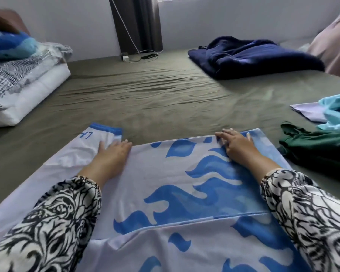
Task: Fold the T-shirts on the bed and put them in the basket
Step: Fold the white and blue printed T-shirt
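White-and-blue T-shirt (pixel 177 183) flat on bed (pixel 145 99), sleeve marked "47", left hand (pixel 111 152), right hand (pixel 237 143) pressing flat, grip released

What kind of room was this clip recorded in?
Most likely a bedroom. The person works on a wide bed with an olive sheet, folded bedding is stacked at its left edge, and a dark curtain hangs by a window at the far wall.

Blue "47", inverted, on T-shirt sleeve (pixel 98 137)

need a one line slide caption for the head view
Both hands, left and right, press flat on a white and blue T-shirt spread over the bed.
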